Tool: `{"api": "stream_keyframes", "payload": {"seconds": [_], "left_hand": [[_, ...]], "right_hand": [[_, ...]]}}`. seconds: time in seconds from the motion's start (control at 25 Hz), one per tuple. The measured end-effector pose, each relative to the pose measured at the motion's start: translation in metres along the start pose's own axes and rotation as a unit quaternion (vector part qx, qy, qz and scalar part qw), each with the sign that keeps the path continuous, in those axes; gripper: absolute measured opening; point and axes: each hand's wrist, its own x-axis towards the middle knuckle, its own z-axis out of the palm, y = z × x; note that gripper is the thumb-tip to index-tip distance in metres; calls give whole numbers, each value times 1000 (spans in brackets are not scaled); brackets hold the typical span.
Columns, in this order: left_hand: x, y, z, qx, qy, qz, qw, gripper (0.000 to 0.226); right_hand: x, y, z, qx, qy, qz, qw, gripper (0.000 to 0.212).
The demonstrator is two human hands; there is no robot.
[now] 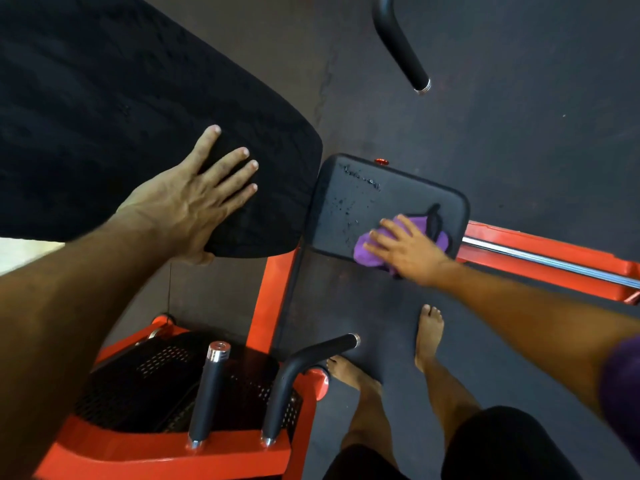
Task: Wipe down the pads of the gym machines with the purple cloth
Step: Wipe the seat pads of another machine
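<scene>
Purple cloth (437, 229) under right hand (408, 251) at seat pad (353, 209) near edge

We are seeing both forearms running bare to the left hand (194, 199) and right hand (408, 251), with no watch, ring or glove showing. A purple sleeve (623, 386) is edging in at the right arm. We are wearing black shorts (498, 445), and both feet (429, 334) are going bare.
</scene>
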Motion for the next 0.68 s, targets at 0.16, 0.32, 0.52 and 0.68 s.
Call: {"api": "stream_keyframes", "payload": {"seconds": [0.16,0.32,0.52,0.68], "left_hand": [[0,1,0,7,-2,10,1000,114],[0,3,4,2,13,14,1000,115],[-1,-1,0,-7,9,7,1000,116],[-5,0,-1,-13,-16,18,1000,118]], "right_hand": [[43,69,-33,56,79,192,977,81],[43,5,-16,98,82,206,970,87],[0,-81,15,119,-62,-21,991,76],[21,-46,-14,152,70,13,986,73]]}}
